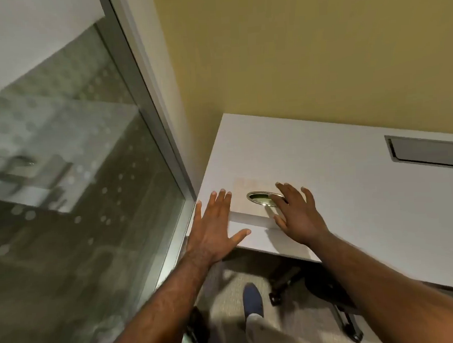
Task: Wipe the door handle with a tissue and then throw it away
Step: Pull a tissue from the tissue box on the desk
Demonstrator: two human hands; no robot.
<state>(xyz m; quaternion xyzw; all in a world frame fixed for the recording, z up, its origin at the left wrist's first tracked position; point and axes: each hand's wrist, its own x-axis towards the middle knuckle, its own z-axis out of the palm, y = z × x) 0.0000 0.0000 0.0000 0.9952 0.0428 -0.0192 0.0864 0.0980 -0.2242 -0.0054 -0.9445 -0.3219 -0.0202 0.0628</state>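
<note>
1. The left hand (214,224) is spreading flat, fingers wide, holding nothing, over the white desk (339,191).
2. The right hand (298,214) is splaying open, empty, beside one oval grommet (261,198).
3. No tissue or door handle is showing.

Dim, warm indoor light; soft overall blur, strongest on the glass panel (62,166); wide-angle bending at edges; faint shadows on the worktop (352,191).

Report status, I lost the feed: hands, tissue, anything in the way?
Left hand and right hand both open, spread over the white desk, no grip on anything. No tissue or door handle visible. Oval desk opening under right fingertips.
</note>
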